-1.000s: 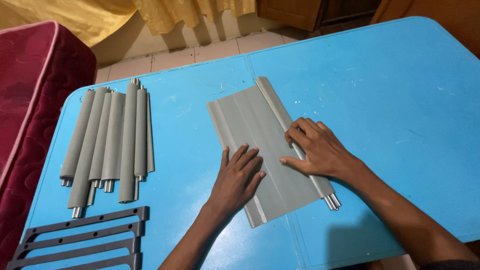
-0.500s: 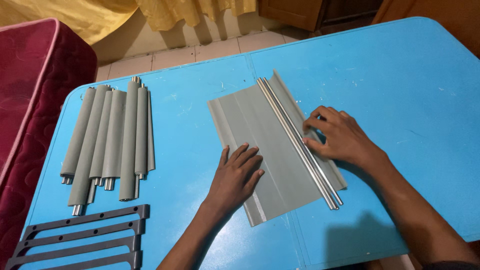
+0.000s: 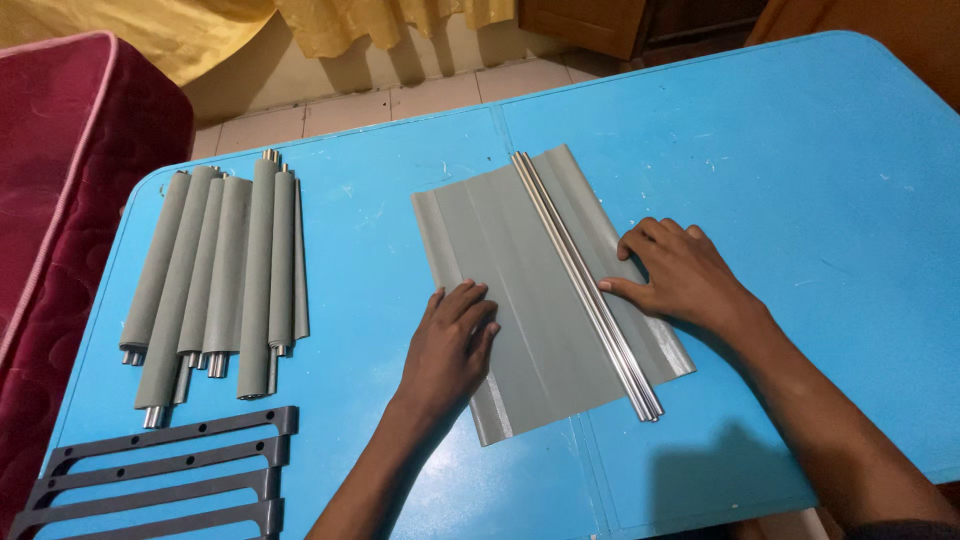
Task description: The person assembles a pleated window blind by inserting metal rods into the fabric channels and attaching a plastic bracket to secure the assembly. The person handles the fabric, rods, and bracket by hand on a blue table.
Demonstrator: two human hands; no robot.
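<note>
grey fabric panel [image 3: 540, 300] pinned flat under both spread hands, left [image 3: 455, 335], right [image 3: 680, 275]; metal rods [image 3: 590, 290] could roll off if nudged.

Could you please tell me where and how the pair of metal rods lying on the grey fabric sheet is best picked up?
Probably at mid-length of the metal rods, pinching across both from above: they lie flat and side by side on the grey fabric sheet, with the right hand already alongside.

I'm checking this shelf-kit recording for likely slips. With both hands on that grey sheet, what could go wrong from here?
The two thin metal rods lie loose on the flat grey fabric sheet; only the right hand touches them, so they could roll off. The left hand pins just one edge, so the sheet may slide on the smooth blue table.
</note>
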